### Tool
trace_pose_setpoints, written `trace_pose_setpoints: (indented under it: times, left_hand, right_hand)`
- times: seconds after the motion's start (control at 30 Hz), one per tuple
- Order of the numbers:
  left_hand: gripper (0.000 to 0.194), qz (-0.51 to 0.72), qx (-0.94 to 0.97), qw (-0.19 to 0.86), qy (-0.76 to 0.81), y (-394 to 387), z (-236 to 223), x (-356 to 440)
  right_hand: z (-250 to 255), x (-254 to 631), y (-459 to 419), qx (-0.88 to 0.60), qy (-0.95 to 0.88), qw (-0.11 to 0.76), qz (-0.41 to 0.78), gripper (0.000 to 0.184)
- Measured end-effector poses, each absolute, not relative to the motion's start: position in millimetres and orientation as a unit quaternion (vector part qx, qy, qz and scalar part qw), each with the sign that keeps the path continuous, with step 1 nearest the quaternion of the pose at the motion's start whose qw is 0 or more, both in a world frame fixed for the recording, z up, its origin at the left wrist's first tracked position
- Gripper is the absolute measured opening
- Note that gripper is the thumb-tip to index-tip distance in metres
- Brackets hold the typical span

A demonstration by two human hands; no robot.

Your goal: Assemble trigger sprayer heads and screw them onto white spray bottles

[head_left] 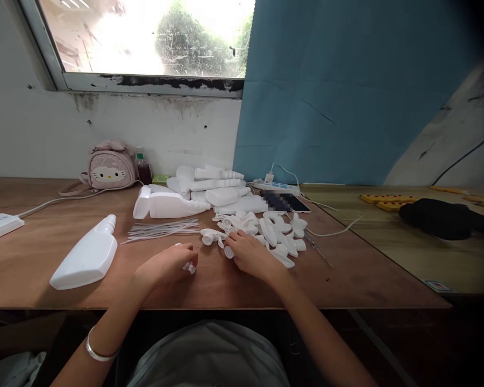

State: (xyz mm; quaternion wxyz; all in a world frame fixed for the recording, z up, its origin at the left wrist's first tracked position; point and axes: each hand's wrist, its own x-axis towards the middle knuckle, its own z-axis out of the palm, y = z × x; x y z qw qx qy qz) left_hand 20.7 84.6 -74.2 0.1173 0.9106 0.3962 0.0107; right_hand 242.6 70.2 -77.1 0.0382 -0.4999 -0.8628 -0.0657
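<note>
My left hand (170, 264) is closed around a small white plastic piece, likely a trigger spray head (190, 267); its round end pokes out below the fingers. At the left edge of a pile of white trigger spray heads (268, 231), the fingers of my right hand (248, 252) curl over another spray head (228, 252), mostly hidden by the hand. One more spray head (210, 236) lies just beyond. Thin clear tubes (161, 230) lie bundled behind my left hand. A white bottle (86, 255) rests on its side to the left.
White bottles (221, 196) are heaped by the wall, near a tablet (294, 202) and a power strip (280, 187). A screwdriver (318, 250) lies right of the pile. A pink bag (112, 167) and a dark drink bottle (144, 171) stand back left.
</note>
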Motion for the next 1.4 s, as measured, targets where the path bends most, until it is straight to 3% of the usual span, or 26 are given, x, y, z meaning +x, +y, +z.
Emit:
trace_pose_setpoints:
  times: [0.2,0.4,0.6,0.77,0.97,1.4]
  left_hand:
    - [0.019,0.022,0.912,0.129,0.39,87,-75,17]
    - [0.027,0.112,0.912,0.112,0.377,88,-73,17]
    - [0.02,0.254,0.885,0.259,0.292,73,-62,33]
    - [0.009,0.283,0.844,0.322,0.322,70,-77,50]
    - [0.008,0.322,0.857,0.22,0.337,74,-86,58]
    - [0.006,0.331,0.836,0.141,0.414,74,-88,57]
  right_hand:
    - [-63,247,59,-0.44,-0.889,0.074,0.104,0.024]
    - [-66,236,60,-0.399,-0.89,0.133,0.178,0.033]
    - [-75,230,66,-0.384,-0.884,0.176,0.2,0.023]
    - [-79,229,69,-0.386,-0.874,0.192,0.226,0.022]
    - [-85,229,73,-0.385,-0.87,0.207,0.227,0.024]
    - [-84,231,75,-0.359,-0.876,0.218,0.239,0.016]
